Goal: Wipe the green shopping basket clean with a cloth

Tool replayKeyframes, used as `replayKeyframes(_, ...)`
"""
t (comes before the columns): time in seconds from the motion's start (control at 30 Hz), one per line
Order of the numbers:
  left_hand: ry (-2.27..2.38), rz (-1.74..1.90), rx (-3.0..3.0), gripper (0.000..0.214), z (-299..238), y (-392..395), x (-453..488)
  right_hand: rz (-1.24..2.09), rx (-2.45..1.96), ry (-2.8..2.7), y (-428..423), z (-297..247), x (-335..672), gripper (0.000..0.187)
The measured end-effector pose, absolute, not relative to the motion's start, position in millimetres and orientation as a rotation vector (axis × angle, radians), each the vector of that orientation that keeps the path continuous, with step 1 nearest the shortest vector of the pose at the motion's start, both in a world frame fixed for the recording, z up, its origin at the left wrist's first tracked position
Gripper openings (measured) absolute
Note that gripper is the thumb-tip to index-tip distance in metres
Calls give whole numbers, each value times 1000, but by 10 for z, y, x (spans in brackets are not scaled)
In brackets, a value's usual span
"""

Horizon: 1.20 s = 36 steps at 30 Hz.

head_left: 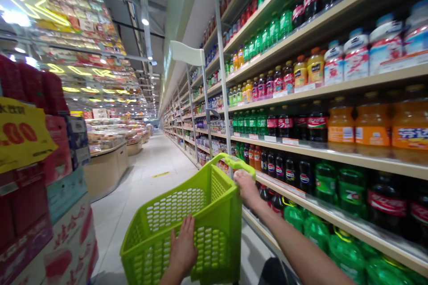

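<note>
A lime-green shopping cart [217,231] with perforated walls stands on the floor in front of me, its inside bare where I can see it. My left hand [183,246] lies against the near side wall, fingers stretched upward and together, thumb apart. At the cart's right end, my right hand [246,188] is wrapped round the green handle [234,162]. Part of the right fingers is hidden behind the hand itself.
Long shelves [347,156] of bottled drinks run down the right side, close to the cart. Stacked cartons [67,236] with a yellow price sign [23,136] stand at left. Beyond them is a curved display counter [105,169]. A pale tiled aisle [157,151] stretches ahead.
</note>
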<state>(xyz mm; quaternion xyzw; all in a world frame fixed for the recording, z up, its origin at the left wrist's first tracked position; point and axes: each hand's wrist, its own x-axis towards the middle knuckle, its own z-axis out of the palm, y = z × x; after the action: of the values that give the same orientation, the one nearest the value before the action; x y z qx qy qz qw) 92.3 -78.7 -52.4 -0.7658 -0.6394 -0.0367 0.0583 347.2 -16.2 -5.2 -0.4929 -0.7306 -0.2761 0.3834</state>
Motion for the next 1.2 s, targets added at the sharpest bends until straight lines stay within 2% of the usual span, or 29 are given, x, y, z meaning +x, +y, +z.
replayKeyframes(0.17, -1979, -102, -2313, 81, -476, -764, 772, -680, -1119, -2186, -183, -357, 3053, 27)
replayKeyframes(0.4, -2179, -93, -2179, 82, -540, -755, 530, -695, -1528, -1691, -115, 21, 3823, 33)
replayKeyframes(0.63, -2127, -108, -2200, 87, -678, -737, 483, -584, -983, -2206, -61, -540, 2903, 31)
replayKeyframes(0.7, -2110, -123, -2190, 87, -722, -748, 430, -595, -1048, -2182, -85, -443, 3058, 33)
replayKeyframes(0.87, -2102, -154, -2215, 86, -743, -794, 448, -658, -1527, -1784, -123, -103, 3537, 35)
replayKeyframes(0.93, -2115, -142, -2228, 86, -725, -796, 485, -640, -1496, -1829, -145, -220, 3331, 35)
replayKeyframes(1.1, -2070, -77, -2275, 85, -659, -803, 421, -621, -1097, -2252, -180, -632, 2784, 33)
replayKeyframes(1.2, -2123, -39, -2204, 83, -611, -837, 333, -647, -1290, -2124, -124, -469, 3138, 36)
